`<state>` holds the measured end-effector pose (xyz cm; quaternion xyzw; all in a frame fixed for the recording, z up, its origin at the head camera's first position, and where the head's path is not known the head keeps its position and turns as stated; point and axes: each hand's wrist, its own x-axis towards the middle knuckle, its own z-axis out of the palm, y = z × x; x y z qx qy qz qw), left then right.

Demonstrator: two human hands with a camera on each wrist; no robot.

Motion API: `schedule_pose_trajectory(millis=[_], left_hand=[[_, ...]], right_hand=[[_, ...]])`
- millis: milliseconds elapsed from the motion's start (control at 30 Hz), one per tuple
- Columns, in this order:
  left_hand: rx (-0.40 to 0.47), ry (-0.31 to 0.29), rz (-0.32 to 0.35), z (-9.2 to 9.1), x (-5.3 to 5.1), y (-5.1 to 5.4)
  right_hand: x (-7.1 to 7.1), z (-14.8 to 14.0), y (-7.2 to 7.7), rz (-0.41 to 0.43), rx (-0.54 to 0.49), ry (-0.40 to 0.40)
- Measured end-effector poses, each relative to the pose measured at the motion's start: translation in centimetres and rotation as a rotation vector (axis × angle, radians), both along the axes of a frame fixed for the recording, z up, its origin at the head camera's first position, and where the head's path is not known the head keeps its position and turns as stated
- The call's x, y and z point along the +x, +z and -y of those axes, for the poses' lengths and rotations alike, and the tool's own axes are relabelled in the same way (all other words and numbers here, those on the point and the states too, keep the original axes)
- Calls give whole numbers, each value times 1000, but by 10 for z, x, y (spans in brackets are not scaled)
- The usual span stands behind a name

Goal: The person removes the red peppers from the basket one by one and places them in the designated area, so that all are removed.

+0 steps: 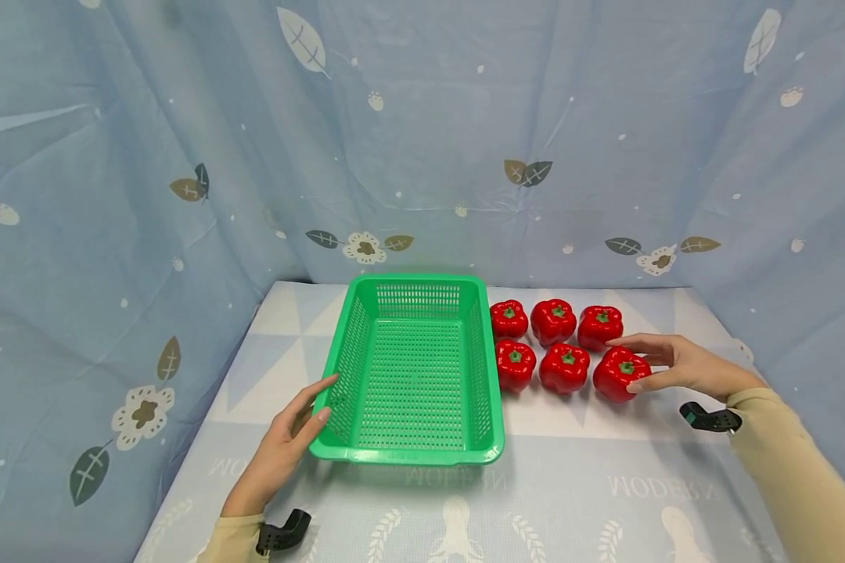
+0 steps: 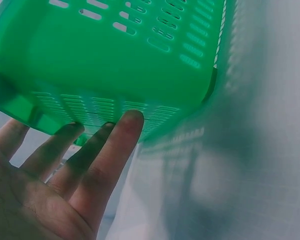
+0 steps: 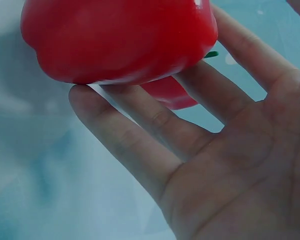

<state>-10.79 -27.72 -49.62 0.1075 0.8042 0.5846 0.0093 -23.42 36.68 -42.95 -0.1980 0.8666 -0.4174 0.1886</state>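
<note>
My right hand (image 1: 683,366) is at a glossy red bell pepper (image 1: 621,374), the nearest on the right of its group. The thumb lies on the pepper's near side and the fingers reach around its far side; in the right wrist view, fingertips (image 3: 85,102) touch its lower surface. My left hand (image 1: 282,442) is at the left side of a green plastic basket (image 1: 408,456). Its thumb and index finger lie at the rim, while the left wrist view shows straight fingers (image 2: 112,165) against the slotted outer wall. Nothing lies inside the basket.
Several more red bell peppers, among them one in front (image 1: 564,368) and one behind (image 1: 553,321), stand in two rows right of the basket. A patterned cloth (image 1: 563,500) covers the table. Blue curtains (image 1: 465,156) hang behind and at both sides.
</note>
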Motion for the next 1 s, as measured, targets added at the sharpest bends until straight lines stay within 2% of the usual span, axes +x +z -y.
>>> schedule_pose_trajectory(millis=[300, 533, 700, 833, 1000], left_hand=[[4, 1, -15, 1, -1, -2], [13, -1, -4, 0, -2, -2], [-13, 2, 15, 0, -3, 0], [-36, 2, 35, 2, -2, 3], [-67, -13, 3, 3, -1, 7]], right_hand=[[-1, 1, -11, 19, -33, -2], [1, 1, -16, 44, -75, -11], [3, 2, -18, 48, -94, -26], [4, 3, -22, 29, -95, -32], [5, 4, -24, -3, -73, -29]])
